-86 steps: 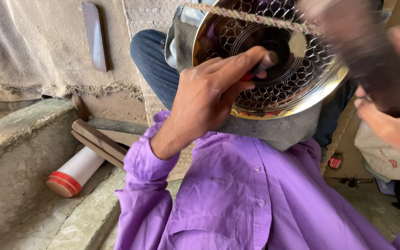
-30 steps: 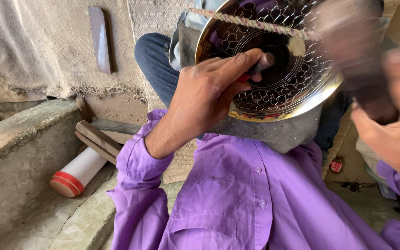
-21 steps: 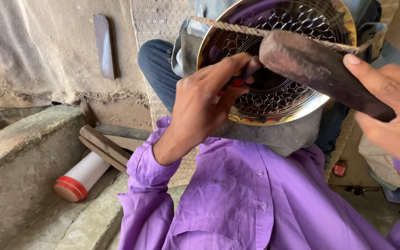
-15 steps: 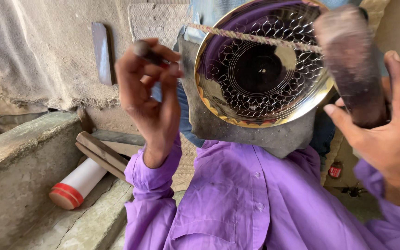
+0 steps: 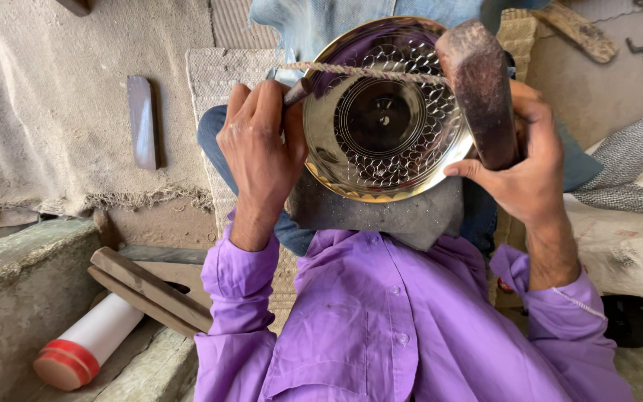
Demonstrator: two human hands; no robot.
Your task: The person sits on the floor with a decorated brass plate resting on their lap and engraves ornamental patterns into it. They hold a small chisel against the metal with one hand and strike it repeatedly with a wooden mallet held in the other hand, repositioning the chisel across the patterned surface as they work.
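Observation:
A shiny round brass plate [image 5: 385, 112] with a punched scale pattern rests tilted on a dark grey block [image 5: 381, 216] on my lap, and a cord [image 5: 366, 72] crosses its upper part. My left hand [image 5: 260, 149] is shut on a small metal punch [image 5: 297, 91], whose tip meets the plate's left rim. My right hand [image 5: 524, 160] grips a heavy, rusty brown hammer [image 5: 479, 89] held upright over the plate's right edge. Purple sleeves cover both my forearms.
A white tube with a red end [image 5: 87, 342] lies at the lower left beside two wooden bars [image 5: 150, 290] and a concrete ledge [image 5: 16, 298]. A dark flat piece [image 5: 144, 123] lies on burlap [image 5: 46, 112]. Folded grey cloth [image 5: 626, 164] sits at the right.
My left hand lifted off the plate's centre, rose, then came down with the punch at the left rim. The hammer swung and now stands upright at the plate's right edge.

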